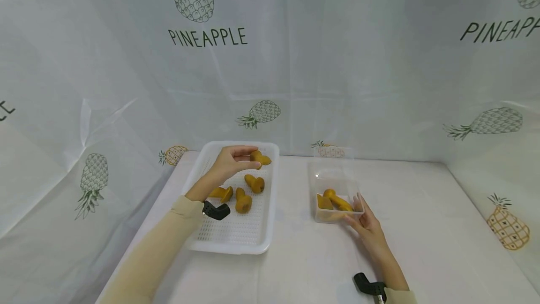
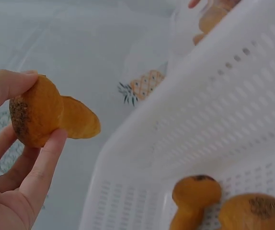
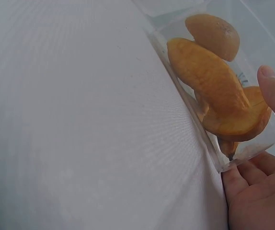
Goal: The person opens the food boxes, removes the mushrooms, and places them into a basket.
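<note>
In the head view my left hand [image 1: 229, 163] is over the far part of a white perforated basket [image 1: 266, 229]. Between thumb and fingers it pinches a yellow-brown mushroom [image 2: 44, 112], whose cap has a dark speckled patch and whose stem points away from the palm. Several similar mushrooms [image 1: 243, 201] lie on the basket floor below. My right hand [image 1: 371, 229] holds the near right corner of a clear plastic box [image 3: 209, 139], its thumb and fingers spread around that corner. Inside the box lie mushrooms [image 3: 214, 76], one across another; the lowest is partly hidden.
The box's clear lid [image 1: 333, 154] stands raised at its far side. Both containers rest on a white-covered table [image 1: 291, 262], with a gap between them. A pineapple-print sheet [image 1: 358, 83] hangs behind the table. Black wrist mounts [image 1: 216, 211] sit on both arms.
</note>
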### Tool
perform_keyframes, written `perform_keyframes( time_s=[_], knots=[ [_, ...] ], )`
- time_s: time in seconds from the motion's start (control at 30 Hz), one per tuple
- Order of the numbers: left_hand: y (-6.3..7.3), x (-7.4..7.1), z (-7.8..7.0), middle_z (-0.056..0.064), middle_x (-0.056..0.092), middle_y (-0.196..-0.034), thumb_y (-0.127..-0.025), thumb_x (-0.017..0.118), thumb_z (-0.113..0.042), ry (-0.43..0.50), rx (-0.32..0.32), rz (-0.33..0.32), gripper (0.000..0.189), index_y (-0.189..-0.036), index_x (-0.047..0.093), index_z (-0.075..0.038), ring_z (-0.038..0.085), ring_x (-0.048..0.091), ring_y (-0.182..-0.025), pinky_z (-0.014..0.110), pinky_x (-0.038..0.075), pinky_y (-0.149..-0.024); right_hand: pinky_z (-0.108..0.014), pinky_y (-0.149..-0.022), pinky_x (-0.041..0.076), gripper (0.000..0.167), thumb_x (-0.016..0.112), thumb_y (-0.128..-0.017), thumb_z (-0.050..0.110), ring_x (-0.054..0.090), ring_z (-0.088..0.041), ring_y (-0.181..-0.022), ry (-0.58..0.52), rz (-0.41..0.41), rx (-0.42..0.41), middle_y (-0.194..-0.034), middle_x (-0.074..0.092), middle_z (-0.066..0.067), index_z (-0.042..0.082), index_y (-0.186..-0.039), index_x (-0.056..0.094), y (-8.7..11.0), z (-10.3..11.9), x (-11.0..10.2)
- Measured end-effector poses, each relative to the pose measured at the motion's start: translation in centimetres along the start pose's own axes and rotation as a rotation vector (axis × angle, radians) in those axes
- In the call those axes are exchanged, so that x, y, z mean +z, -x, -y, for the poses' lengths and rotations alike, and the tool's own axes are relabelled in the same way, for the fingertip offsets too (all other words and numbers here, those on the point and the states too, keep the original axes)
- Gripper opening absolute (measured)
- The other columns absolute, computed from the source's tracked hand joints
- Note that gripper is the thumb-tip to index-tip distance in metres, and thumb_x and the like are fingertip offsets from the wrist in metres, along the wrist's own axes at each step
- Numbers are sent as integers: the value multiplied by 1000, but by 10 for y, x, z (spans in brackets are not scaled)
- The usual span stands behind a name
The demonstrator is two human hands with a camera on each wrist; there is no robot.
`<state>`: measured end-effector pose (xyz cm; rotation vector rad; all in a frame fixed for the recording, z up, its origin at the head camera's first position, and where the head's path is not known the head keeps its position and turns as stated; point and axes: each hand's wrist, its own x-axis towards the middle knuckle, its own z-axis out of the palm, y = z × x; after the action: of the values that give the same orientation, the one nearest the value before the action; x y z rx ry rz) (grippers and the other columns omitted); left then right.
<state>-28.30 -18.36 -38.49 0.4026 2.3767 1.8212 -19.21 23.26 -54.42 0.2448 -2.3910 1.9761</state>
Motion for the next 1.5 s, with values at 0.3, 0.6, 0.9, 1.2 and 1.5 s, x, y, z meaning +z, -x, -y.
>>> perform_keyframes(
  time_s=[0.3,0.6,0.9,1.2,1.5],
  knots=[
    [13,-23,25,12,59,-136,-84,83,-18,-25,-26,-81,57,-135,61,-5,34,57,-123,38,52,-98,-3,-96,32,84,65,-98,10,13,-49,-145,-1,-2,1,-161,13,-27,13,-161,10,0,0,1],
    [16,-35,39,16,52,-142,-85,81,-12,-57,-52,-142,60,-138,56,1,36,54,-127,40,51,-99,-3,-99,28,85,66,-98,12,14,-47,-146,26,-12,9,-162,15,-25,19,-162,11,1,1,-1],
    [18,-40,48,21,53,-140,-88,77,-6,-62,-67,-196,55,-137,54,5,40,51,-129,40,50,-101,-4,-99,29,84,65,-98,11,13,-48,-145,9,-9,3,-161,14,-27,13,-161,10,1,3,0],
    [19,-38,46,21,54,-139,-87,78,-7,-58,-65,-202,54,-135,57,4,40,49,-131,40,49,-102,-5,-98,30,85,65,-98,9,13,-47,-146,-5,-7,2,-162,13,-26,14,-162,9,1,6,0],
    [16,-29,39,21,53,-140,-88,77,-7,-54,-58,-180,53,-136,56,4,42,48,-131,42,50,-100,-3,-101,23,84,66,-98,16,12,-43,-148,34,-15,29,-163,14,-22,16,-162,11,2,3,0]
  ],
)
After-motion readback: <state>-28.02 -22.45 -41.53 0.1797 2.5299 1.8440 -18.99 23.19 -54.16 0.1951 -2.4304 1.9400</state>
